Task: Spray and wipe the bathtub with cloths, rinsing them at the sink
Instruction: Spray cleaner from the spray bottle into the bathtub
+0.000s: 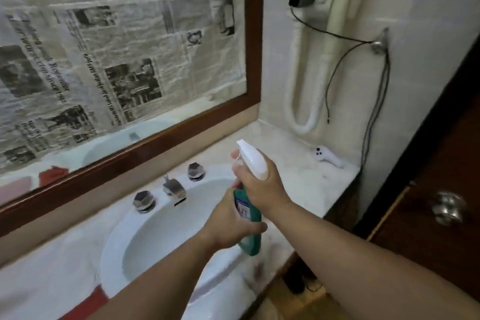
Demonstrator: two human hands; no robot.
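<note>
Marble tabletop (298, 163), white sink (161, 236), and a green spray bottle (254, 239) held over its right rim: right hand (262, 187) grips the trigger top, left hand (228, 226) wraps the body.

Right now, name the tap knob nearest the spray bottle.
The right knob, beside the spray bottle; the left knob lies beyond the spout.

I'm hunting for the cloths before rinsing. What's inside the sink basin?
The visible part of the sink basin shows only bare white porcelain, no cloth. The left hand, the green spray bottle it holds and the forearm cover the basin's right and front, so that part is unknown.
</note>
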